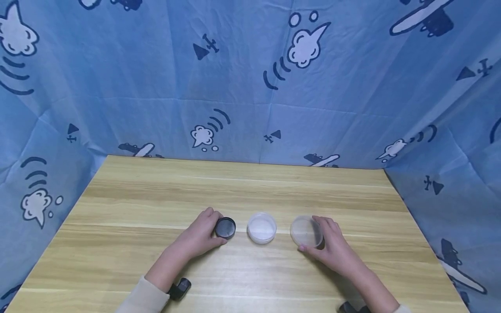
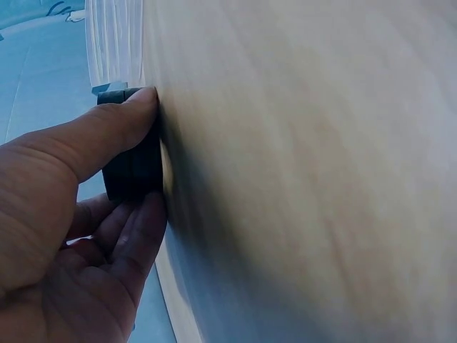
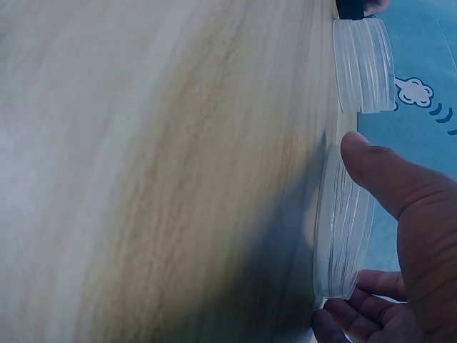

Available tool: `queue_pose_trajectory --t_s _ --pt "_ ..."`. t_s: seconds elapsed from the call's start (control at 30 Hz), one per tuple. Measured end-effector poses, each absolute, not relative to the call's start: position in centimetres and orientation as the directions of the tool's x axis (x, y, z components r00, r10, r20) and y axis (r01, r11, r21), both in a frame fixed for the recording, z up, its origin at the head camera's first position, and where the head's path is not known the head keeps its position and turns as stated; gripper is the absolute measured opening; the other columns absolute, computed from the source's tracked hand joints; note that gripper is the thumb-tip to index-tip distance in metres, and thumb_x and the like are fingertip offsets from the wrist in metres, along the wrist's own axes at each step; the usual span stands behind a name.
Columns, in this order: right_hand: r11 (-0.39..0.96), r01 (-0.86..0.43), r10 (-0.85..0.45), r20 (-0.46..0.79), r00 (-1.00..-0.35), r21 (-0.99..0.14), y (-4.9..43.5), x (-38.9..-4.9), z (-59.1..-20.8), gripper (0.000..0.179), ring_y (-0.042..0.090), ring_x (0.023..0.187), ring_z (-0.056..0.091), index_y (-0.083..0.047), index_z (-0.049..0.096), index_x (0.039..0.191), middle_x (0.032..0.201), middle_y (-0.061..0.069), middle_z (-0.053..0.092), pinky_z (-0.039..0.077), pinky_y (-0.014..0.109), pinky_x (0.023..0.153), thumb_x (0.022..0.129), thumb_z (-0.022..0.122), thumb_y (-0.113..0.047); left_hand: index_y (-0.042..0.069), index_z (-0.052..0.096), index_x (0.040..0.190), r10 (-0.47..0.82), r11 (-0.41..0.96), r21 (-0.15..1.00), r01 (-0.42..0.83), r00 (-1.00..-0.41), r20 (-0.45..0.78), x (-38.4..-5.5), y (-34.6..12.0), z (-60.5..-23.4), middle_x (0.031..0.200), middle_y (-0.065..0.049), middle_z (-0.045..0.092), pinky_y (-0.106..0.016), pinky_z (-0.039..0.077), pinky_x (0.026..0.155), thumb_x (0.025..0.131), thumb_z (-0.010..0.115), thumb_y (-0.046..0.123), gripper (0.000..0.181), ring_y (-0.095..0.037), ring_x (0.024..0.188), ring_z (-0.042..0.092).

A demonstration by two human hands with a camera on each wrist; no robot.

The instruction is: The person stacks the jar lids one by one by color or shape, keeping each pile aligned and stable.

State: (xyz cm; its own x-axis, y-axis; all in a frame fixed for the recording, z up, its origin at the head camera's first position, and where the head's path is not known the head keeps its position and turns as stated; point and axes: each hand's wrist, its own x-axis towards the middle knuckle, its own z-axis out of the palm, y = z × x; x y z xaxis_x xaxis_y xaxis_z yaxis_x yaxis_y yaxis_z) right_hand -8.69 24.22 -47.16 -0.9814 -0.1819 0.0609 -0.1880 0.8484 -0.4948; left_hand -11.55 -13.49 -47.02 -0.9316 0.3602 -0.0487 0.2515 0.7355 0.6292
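My left hand (image 1: 201, 232) grips a small round black container (image 1: 225, 228) between thumb and fingers, low at the wooden table. In the left wrist view, its ridged black side (image 2: 136, 168) shows between the thumb above and the fingertips below. My right hand (image 1: 330, 243) holds a wide, shallow clear plastic dish (image 1: 306, 231) by its sides, thumb on the near edge and fingers round the far right edge. Between the two hands stands a round clear plastic container (image 1: 262, 228), touched by neither. The three round things form a row.
The wooden table (image 1: 242, 187) reaches back to a blue patterned curtain (image 1: 242, 78), which also hangs along both sides. A black wrist camera (image 1: 180, 289) is strapped at the left sleeve, and another (image 1: 348, 308) sits at the right wrist.
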Motion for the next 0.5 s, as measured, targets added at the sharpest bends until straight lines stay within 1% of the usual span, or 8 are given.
queue_pose_trajectory --t_s 0.13,0.3,0.5 --pt "0.846 -0.170 -0.178 0.032 -0.983 -0.505 24.24 -8.74 -47.16 0.103 0.046 0.131 0.051 0.007 0.043 0.149 0.144 0.030 0.051 0.050 0.066 0.104 0.078 0.090 -0.050 0.003 0.065 0.116 0.362 0.735 0.625 0.261 -0.932 -0.036 -11.56 -13.47 -47.00 0.103 -0.004 0.057 -0.042 0.051 0.094 0.080 0.091 0.015 0.046 -0.017 0.098 0.053" --pt "0.836 -0.160 -0.175 0.021 -0.984 -0.525 24.29 -8.78 -47.25 0.112 0.049 0.134 0.047 0.006 0.034 0.155 0.146 0.033 0.047 0.048 0.069 0.105 0.076 0.091 -0.051 0.002 0.065 0.117 0.347 0.729 0.641 0.238 -0.937 -0.048 -11.58 -13.54 -47.18 0.105 -0.005 0.058 -0.044 0.051 0.096 0.080 0.091 0.015 0.047 -0.020 0.102 0.055" --pt "0.832 -0.155 -0.174 0.015 -0.985 -0.532 24.33 -8.47 -47.39 0.112 0.047 0.133 0.048 0.005 0.033 0.157 0.146 0.032 0.048 0.049 0.069 0.103 0.079 0.088 -0.054 0.003 0.065 0.117 0.348 0.725 0.646 0.240 -0.936 -0.043 -11.43 -13.69 -47.51 0.106 -0.005 0.057 -0.044 0.050 0.096 0.079 0.090 0.015 0.047 -0.020 0.103 0.054"
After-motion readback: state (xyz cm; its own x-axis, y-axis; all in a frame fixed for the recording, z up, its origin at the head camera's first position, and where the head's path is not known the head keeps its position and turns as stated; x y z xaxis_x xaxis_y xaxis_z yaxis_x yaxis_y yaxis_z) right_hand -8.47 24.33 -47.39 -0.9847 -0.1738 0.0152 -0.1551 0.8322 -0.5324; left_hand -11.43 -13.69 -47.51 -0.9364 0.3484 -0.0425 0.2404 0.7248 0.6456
